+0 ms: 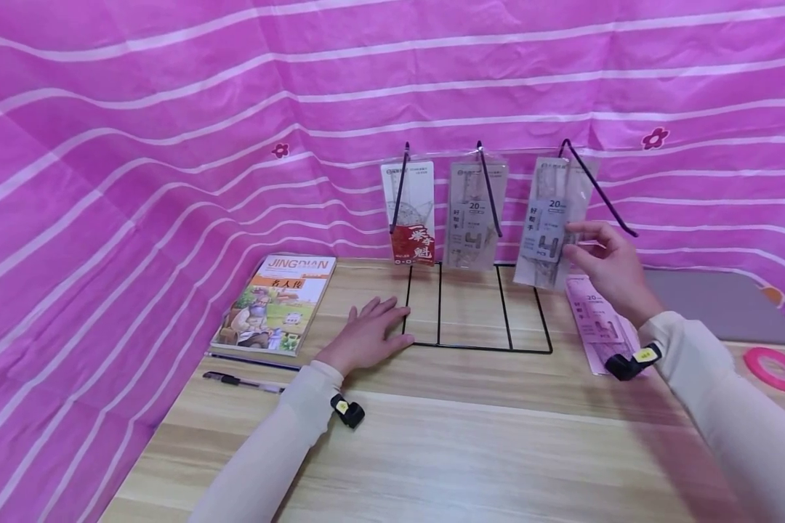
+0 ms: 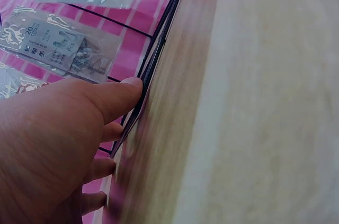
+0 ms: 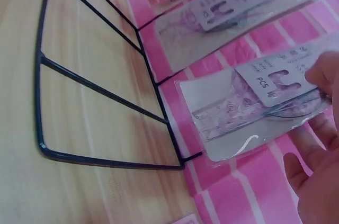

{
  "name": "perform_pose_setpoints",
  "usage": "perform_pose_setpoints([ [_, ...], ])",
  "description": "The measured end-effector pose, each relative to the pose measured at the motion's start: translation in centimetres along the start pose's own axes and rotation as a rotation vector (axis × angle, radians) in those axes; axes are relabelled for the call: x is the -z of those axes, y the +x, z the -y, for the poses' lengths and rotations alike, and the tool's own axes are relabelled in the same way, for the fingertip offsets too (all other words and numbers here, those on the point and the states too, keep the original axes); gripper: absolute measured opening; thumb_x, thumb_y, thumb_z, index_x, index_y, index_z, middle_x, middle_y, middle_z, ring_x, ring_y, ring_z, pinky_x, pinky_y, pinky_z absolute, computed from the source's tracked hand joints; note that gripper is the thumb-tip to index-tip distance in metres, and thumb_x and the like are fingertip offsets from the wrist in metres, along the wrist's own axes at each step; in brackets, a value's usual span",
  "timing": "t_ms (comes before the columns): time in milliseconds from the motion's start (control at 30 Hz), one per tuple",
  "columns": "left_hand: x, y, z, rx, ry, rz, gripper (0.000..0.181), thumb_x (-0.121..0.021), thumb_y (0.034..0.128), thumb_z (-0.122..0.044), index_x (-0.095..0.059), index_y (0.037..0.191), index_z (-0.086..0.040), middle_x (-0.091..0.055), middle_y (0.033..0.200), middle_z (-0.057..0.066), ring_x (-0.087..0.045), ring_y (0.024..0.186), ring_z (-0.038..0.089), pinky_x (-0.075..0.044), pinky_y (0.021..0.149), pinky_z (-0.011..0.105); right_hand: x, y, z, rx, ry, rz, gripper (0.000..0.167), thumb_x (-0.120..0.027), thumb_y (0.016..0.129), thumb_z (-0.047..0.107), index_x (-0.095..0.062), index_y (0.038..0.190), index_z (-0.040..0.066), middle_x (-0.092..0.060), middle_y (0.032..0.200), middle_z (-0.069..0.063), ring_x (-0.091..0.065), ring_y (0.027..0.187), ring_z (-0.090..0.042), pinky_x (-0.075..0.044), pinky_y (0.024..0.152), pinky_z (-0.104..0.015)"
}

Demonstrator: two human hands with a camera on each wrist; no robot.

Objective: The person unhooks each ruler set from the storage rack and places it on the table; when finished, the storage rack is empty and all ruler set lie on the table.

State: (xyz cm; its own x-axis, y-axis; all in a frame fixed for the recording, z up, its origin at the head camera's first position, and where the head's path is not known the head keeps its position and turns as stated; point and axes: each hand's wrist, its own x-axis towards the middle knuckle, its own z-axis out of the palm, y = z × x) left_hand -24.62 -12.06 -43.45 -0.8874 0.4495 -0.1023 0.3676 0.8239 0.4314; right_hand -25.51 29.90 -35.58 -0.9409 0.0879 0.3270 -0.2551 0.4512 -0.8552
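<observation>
Pink cloth hangs behind our table. Head view: our right hand pinches a packet at its left; our left hand lies spread against the rack. Left wrist: that hand touches the rack. Right wrist: packet before our hand.

Book, far left on counter: "JINGDIAN" across top of cover, "名人传" beneath. Left hanging packet: "一举夺魁" in white on red lower part; header print too fine to read. Middle hanging packet: "20" near label top, "好帮手" running down left side, "PCS" at bottom. Right hanging packet: same "20", "好帮手", "PCS", large figure resembling 4 above "PCS". Pink packet, lying on counter at right: "20" and "好帮手" again. Yellow tag at right wrist: marks too small to read.
</observation>
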Motion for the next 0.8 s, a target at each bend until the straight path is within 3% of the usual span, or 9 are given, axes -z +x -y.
perform_pose_setpoints([
  [100, 0.0, 0.1, -0.1, 0.0, -0.004, 0.0, 0.068, -0.055, 0.1028, -0.062, -0.042, 0.162, -0.031, -0.023, 0.176, 0.0, -0.01, 0.165, 0.034, -0.001, 0.13, 0.069, 0.5, -0.7, 0.5, 0.046, -0.014, -0.029, 0.039, -0.068, 0.102, 0.01, -0.062, 0.141, 0.008, -0.064, 0.109, 0.021, -0.065, 0.086, 0.005, -0.052, 0.069, -0.01],
  [267, 0.1, 0.0, -0.1, -0.002, -0.006, -0.002, 0.068, -0.056, 0.1028, -0.062, -0.042, 0.162, -0.031, -0.023, 0.176, 0.001, -0.01, 0.165, 0.034, -0.001, 0.13, 0.069, 1.9, -2.0, 1.7, 0.12, -0.159, 0.031, 0.057, -0.067, 0.102, 0.006, -0.053, 0.155, 0.018, -0.059, 0.115, 0.023, -0.063, 0.075, 0.003, -0.048, 0.06, -0.015],
  [533, 0.0, -0.2, -0.1, -0.006, -0.005, -0.006, 0.068, -0.057, 0.1028, -0.061, -0.043, 0.162, -0.03, -0.024, 0.176, 0.002, -0.011, 0.165, 0.035, -0.001, 0.129, 0.07, 3.1, -3.9, 3.2, 0.194, -0.268, 0.113, 0.068, -0.065, 0.1, -0.002, -0.044, 0.161, 0.018, -0.058, 0.13, -0.01, -0.06, 0.08, 0.005, -0.051, 0.064, -0.012],
  [800, 0.0, -0.1, -0.1, -0.005, -0.002, -0.003, 0.068, -0.056, 0.1029, -0.062, -0.042, 0.162, -0.031, -0.023, 0.176, 0.001, -0.011, 0.165, 0.034, -0.001, 0.13, 0.069, 4.6, -6.6, 3.6, 0.229, -0.27, 0.086, 0.07, -0.066, 0.098, -0.007, -0.044, 0.161, 0.015, -0.058, 0.11, 0.023, -0.059, 0.078, 0.003, -0.05, 0.063, -0.011],
])
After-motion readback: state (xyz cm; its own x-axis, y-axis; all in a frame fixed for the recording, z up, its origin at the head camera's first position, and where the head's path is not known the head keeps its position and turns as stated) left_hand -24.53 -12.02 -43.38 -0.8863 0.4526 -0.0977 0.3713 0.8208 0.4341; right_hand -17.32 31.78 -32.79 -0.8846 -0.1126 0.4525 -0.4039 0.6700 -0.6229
